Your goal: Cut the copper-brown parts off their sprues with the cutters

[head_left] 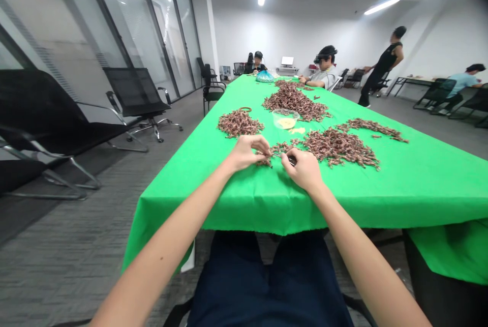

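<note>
Left hand (246, 153) pinching small brown pieces (264, 161) on green-clothed desk (385, 195); right hand (303, 168) just beside. Bigger brown heaps (337, 147) and clear bowl (285, 119) lie beyond.

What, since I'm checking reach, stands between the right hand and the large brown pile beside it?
Nothing visible: only bright green tablecloth separates the right hand from the large pile of small brown twig-like pieces.

No lettering, label, brand or number is showing legibly anywhere in this view.
</note>
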Tool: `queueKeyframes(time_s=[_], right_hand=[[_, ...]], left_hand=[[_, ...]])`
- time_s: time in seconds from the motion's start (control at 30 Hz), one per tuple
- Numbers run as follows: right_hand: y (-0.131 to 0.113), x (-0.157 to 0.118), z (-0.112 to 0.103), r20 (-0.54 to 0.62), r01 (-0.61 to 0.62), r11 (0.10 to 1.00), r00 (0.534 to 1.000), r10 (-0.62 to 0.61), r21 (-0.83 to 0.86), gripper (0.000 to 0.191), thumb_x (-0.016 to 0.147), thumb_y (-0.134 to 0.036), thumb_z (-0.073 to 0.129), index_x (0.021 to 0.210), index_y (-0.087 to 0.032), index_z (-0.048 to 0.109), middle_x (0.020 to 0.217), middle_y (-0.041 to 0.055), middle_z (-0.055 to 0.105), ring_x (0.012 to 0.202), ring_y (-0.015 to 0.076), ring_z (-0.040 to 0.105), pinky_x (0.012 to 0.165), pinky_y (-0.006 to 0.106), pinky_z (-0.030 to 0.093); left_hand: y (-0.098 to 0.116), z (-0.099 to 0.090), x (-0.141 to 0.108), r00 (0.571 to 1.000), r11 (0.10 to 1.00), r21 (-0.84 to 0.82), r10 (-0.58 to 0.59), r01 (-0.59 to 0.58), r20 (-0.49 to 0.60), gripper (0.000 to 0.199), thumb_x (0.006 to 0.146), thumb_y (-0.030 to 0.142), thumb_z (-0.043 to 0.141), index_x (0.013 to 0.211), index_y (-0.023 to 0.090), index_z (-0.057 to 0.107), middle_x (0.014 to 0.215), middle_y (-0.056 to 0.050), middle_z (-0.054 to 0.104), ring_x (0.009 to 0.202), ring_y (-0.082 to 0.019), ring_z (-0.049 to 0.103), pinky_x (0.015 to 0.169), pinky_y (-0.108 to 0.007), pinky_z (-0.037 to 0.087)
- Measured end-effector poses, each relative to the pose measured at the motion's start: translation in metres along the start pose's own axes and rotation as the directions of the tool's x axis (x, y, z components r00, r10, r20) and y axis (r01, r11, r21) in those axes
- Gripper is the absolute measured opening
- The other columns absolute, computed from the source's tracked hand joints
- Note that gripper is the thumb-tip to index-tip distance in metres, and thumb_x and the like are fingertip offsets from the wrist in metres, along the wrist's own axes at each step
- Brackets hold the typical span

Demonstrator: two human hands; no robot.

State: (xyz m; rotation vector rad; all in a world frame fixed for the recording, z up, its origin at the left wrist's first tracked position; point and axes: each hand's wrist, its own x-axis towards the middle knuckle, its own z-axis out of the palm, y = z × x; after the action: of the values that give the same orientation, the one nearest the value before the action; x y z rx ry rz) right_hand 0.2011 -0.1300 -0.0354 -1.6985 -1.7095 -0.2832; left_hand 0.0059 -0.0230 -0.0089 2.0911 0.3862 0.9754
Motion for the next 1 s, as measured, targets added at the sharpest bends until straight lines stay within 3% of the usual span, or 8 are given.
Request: queueKeyframes(time_s=[0.17, 0.37, 0.7, 0.87, 1.0], right_hand=[[0.0, 0.0, 0.002, 0.012, -0.088, 0.99, 0.996, 0.09, -0.112, 0.034, 0.095, -0.047, 0.05, 0.084, -0.021, 0.069, 0.08, 0.0069, 0.075, 0.074, 0.023, 0.069, 0.065, 0.029, 0.038], [0.0, 0.0, 0.002, 0.056, -0.114, 0.982, 0.991, 0.123, -0.15, 0.037, 0.095, -0.049, 0.049, 0.084, -0.021, 0.07, 0.082, 0.0084, 0.075, 0.076, 0.0238, 0.07, 0.066, 0.03, 0.04], [-0.001, 0.0, -0.001, 0.025, -0.038, 0.999, 0.999, 0.038, -0.031, 0.034, 0.095, -0.047, 0.051, 0.083, -0.021, 0.069, 0.079, 0.0057, 0.074, 0.073, 0.0213, 0.069, 0.065, 0.029, 0.039], [0.0, -0.001, 0.001, 0.05, 0.006, 0.999, 0.999, -0.004, -0.033, 0.034, 0.095, -0.048, 0.052, 0.081, -0.022, 0.068, 0.079, 0.006, 0.074, 0.073, 0.0213, 0.069, 0.063, 0.028, 0.038], [0.0, -0.002, 0.002, 0.056, 0.013, 0.998, 0.998, -0.01, -0.055, 0.035, 0.095, -0.048, 0.051, 0.082, -0.021, 0.068, 0.08, 0.0063, 0.074, 0.074, 0.0216, 0.069, 0.063, 0.028, 0.038]], left_hand=[[-0.001, 0.005, -0.001, 0.998, 0.996, 0.071, 0.049, -0.052, 0.037, 0.038, 0.062, 0.006, 0.083, 0.095, 0.012, 0.066, 0.078, -0.007, 0.076, 0.072, -0.019, 0.075, 0.072, -0.029, 0.06], [0.004, 0.003, -0.001, 0.993, 0.983, 0.147, 0.118, -0.113, -0.023, 0.033, 0.062, -0.001, 0.076, 0.091, 0.013, 0.067, 0.078, -0.004, 0.075, 0.074, -0.018, 0.074, 0.075, -0.028, 0.059], [0.007, 0.004, -0.001, 0.989, 0.976, 0.182, 0.134, -0.121, -0.062, 0.032, 0.062, 0.0, 0.07, 0.091, 0.014, 0.067, 0.079, -0.003, 0.074, 0.075, -0.018, 0.074, 0.075, -0.029, 0.058], [0.005, 0.009, -0.002, 0.997, 0.984, 0.17, 0.061, -0.051, -0.054, 0.026, 0.064, 0.008, 0.074, 0.088, 0.015, 0.067, 0.076, -0.004, 0.073, 0.071, -0.019, 0.073, 0.062, -0.026, 0.058], [0.0, 0.012, -0.002, 0.997, 0.974, 0.217, 0.068, -0.06, -0.031, 0.024, 0.064, 0.009, 0.073, 0.087, 0.015, 0.067, 0.076, -0.003, 0.073, 0.069, -0.017, 0.071, 0.062, -0.024, 0.056]])
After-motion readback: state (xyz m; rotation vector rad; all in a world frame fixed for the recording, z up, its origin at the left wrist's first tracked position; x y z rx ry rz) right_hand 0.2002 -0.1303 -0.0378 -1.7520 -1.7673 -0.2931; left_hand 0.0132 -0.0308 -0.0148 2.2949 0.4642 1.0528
